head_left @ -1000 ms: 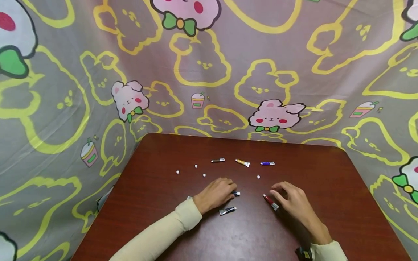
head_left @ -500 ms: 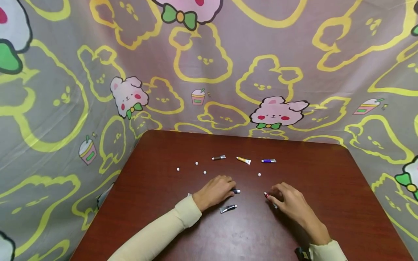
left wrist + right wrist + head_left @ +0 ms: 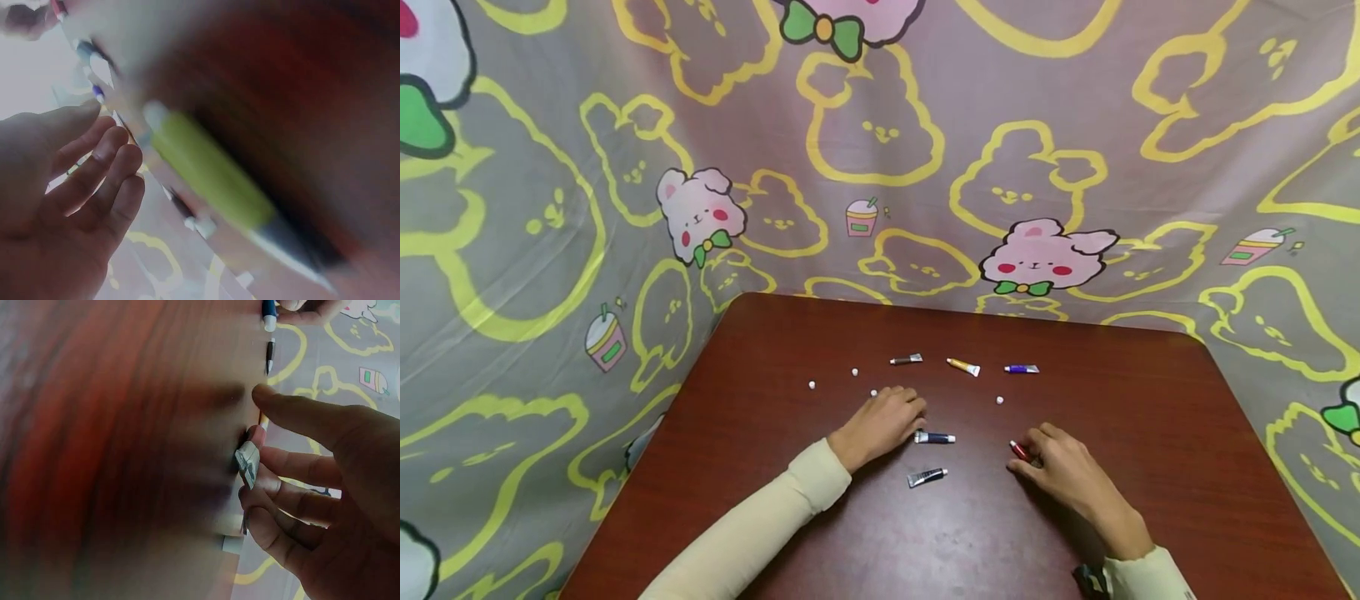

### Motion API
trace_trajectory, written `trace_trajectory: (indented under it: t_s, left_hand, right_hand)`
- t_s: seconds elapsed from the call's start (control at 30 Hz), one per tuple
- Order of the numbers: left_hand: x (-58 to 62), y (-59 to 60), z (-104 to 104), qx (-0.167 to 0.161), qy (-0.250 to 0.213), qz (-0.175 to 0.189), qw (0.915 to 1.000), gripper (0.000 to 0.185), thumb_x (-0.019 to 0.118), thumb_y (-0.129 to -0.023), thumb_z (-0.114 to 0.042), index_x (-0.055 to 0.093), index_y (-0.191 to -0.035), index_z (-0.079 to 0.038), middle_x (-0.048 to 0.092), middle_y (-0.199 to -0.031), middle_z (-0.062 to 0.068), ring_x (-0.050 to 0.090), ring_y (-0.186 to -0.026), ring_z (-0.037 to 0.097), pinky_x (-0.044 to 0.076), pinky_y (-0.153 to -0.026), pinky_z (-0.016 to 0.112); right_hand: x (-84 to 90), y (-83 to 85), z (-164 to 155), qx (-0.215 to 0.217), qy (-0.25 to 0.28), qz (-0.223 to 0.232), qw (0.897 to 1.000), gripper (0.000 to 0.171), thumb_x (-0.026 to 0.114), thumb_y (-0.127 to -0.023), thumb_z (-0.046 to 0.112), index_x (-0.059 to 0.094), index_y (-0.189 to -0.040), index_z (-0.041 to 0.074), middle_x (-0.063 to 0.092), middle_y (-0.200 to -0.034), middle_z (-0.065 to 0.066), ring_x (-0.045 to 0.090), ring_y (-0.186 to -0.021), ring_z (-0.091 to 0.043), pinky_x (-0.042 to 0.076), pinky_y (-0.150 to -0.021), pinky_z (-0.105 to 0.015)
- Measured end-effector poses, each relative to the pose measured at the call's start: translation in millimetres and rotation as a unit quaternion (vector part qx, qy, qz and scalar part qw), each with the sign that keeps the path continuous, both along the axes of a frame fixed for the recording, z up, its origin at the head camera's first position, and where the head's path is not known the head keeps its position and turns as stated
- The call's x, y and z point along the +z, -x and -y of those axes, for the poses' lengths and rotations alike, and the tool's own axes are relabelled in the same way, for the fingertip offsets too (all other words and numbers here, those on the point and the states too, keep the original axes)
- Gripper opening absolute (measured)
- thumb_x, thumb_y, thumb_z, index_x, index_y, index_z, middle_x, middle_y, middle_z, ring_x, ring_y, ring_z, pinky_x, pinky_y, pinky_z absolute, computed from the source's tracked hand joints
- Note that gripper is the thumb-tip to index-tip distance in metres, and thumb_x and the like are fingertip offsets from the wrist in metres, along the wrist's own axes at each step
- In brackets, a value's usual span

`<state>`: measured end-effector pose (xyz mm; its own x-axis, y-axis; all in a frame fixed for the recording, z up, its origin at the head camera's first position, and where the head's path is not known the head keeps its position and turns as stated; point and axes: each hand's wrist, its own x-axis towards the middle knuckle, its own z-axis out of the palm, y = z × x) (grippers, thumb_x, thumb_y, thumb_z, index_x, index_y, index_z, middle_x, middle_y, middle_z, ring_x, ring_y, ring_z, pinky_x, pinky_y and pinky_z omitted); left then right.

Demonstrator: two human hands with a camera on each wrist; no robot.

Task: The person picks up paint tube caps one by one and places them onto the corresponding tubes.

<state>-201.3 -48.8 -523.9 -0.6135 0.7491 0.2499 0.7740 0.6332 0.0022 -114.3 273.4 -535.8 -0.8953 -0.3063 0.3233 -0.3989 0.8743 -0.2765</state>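
Note:
My left hand (image 3: 883, 423) is beside the crimped end of a dark blue paint tube (image 3: 936, 437), its fingers loosely bent and holding nothing. In the left wrist view a yellow-green paint tube (image 3: 209, 169) lies close to that hand; my left forearm hides it in the head view. My right hand (image 3: 1067, 471) is at a red paint tube (image 3: 1018, 450), whose white cap points far left. Its fingers touch the tube, while the thumb stands apart in the right wrist view, where the tube's silver end (image 3: 249, 464) shows. A black paint tube (image 3: 927, 477) lies nearer me.
Brown (image 3: 906, 359), yellow-orange (image 3: 963, 367) and purple (image 3: 1022, 368) paint tubes lie in a row at the back. Several small white pieces, such as one white piece (image 3: 999, 400), are scattered on the brown table (image 3: 985, 550). A patterned cloth (image 3: 910, 192) hangs around it.
My left hand has come off the dark blue tube and moved left, leaving it in view. The right hand went down to the red tube; its thumb has since moved off it.

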Motion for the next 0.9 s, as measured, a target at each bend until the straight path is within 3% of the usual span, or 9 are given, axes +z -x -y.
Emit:
trace_trajectory:
  t_s: [0.2,0.37,0.6,0.73,0.9]
  left_hand:
    - [0.1,13.3,14,0.023,-0.018,-0.013,0.9995,0.013,0.079,-0.100,-0.027,0.073,-0.101,-0.016,0.073,-0.100,0.001,0.070,-0.093,0.021,0.057,-0.083,0.038]
    - [4.1,21.7,28,0.057,-0.022,-0.008,0.9981,0.014,0.081,-0.099,-0.026,0.075,-0.104,-0.014,0.073,-0.102,0.003,0.070,-0.095,0.024,0.058,-0.086,0.040]
    - [6.5,28.0,46,0.085,-0.012,-0.002,0.9963,0.018,0.085,-0.095,-0.021,0.077,-0.108,-0.011,0.072,-0.105,0.007,0.070,-0.095,0.028,0.059,-0.084,0.042]
    - [5.1,29.3,51,0.088,-0.011,-0.008,0.9960,0.015,0.084,-0.094,-0.018,0.078,-0.106,-0.011,0.072,-0.101,0.007,0.071,-0.091,0.028,0.059,-0.080,0.042]
    - [1.0,29.4,55,0.088,-0.029,-0.011,0.9956,0.010,0.083,-0.094,-0.013,0.077,-0.102,-0.010,0.072,-0.097,0.008,0.072,-0.088,0.031,0.060,-0.078,0.043]
  right_hand:
    - [-3.6,2.9,2,0.028,-0.002,-0.042,0.999,0.032,0.098,-0.076,0.016,0.066,-0.082,0.014,0.056,-0.076,0.008,0.049,-0.066,-0.004,0.046,-0.058,-0.030]
    - [-10.1,6.1,0,0.061,0.025,-0.077,0.995,0.030,0.093,-0.074,0.005,0.065,-0.081,0.013,0.055,-0.075,0.008,0.048,-0.066,-0.003,0.045,-0.056,-0.028]
    - [-9.5,8.3,1,0.066,0.022,-0.104,0.992,0.028,0.091,-0.075,0.007,0.065,-0.084,0.010,0.056,-0.077,0.005,0.048,-0.067,-0.006,0.045,-0.055,-0.034]
    - [-2.0,7.1,6,0.057,0.007,-0.100,0.993,0.030,0.094,-0.074,0.006,0.066,-0.086,0.009,0.058,-0.078,0.003,0.050,-0.067,-0.008,0.048,-0.057,-0.032]
    - [-1.2,9.1,10,0.070,0.024,-0.121,0.990,0.028,0.090,-0.076,0.010,0.062,-0.084,0.010,0.054,-0.076,0.004,0.046,-0.066,-0.007,0.044,-0.053,-0.035]
